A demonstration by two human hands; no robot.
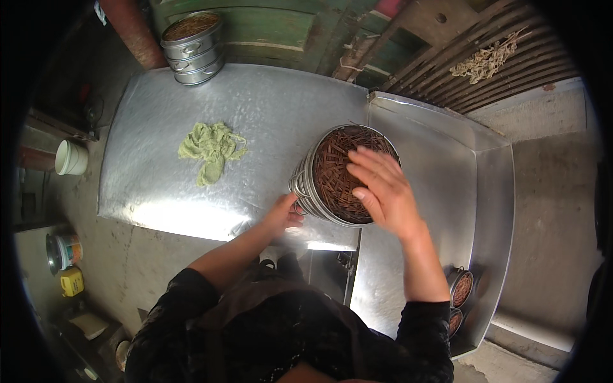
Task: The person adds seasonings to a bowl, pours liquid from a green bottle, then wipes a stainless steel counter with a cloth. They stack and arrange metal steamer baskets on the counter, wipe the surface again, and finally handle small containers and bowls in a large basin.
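A tall stack of round metal steamer trays (313,201) stands on the metal worktop (268,100) in front of me. Dark brown woven strips, like a plant-fibre mat (335,182), fill the top tray. My right hand (383,186), fingers spread, is over the right part of the mat; whether it touches the strips cannot be told. At the stack's lower left side, my left hand (287,213) has its fingers curled at a ring-shaped handle, partly hidden. A crumpled pale green cloth (208,148) lies on the worktop, left of the stack.
Another stack of metal steamer trays (194,57) stands at the worktop's far left edge. Two smaller trays with brown contents (462,289) sit at the lower right, beside the raised metal rim (495,230). A white bucket (72,158) and a yellow container (73,282) are at the left.
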